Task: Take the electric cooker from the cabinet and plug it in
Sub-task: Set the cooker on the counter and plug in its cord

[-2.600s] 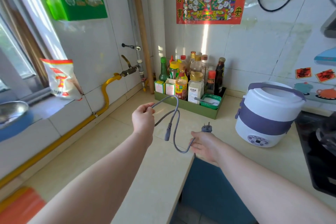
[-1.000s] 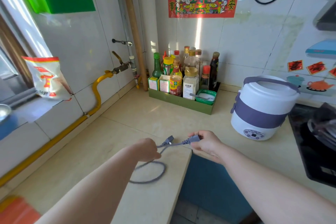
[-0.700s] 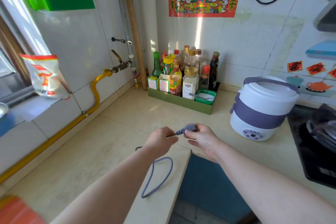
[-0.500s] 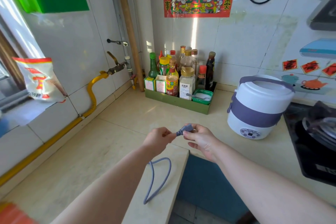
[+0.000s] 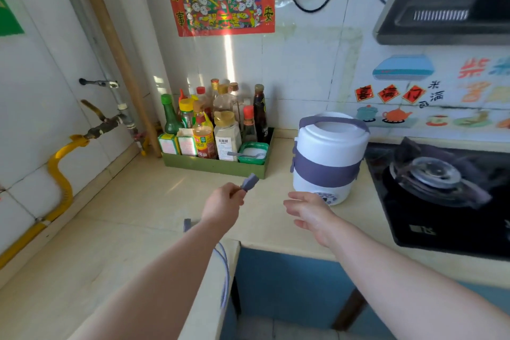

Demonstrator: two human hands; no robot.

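The white electric cooker [image 5: 328, 157], with a purple band and handle, stands on the beige counter [image 5: 132, 201] beside the stove. My left hand [image 5: 223, 205] is closed on the grey-purple power cord [image 5: 249, 181], whose connector end sticks up out of my fist toward the cooker. The rest of the cord hangs in a loop by the counter corner, partly hidden behind my left forearm. My right hand [image 5: 309, 208] is open, fingers spread, just in front of the cooker's control panel and apart from the cord.
A green tray [image 5: 215, 167] of sauce bottles and a salt tub stands against the back wall. A black gas stove [image 5: 441, 188] lies to the right under a range hood [image 5: 447, 0]. A yellow gas hose [image 5: 59, 171] runs along the left wall. Black cables hang on the tiles above.
My right hand has let go of the cord's connector and moved right toward the cooker. My left hand now holds the connector end alone, raised toward the cooker. The view has turned right.
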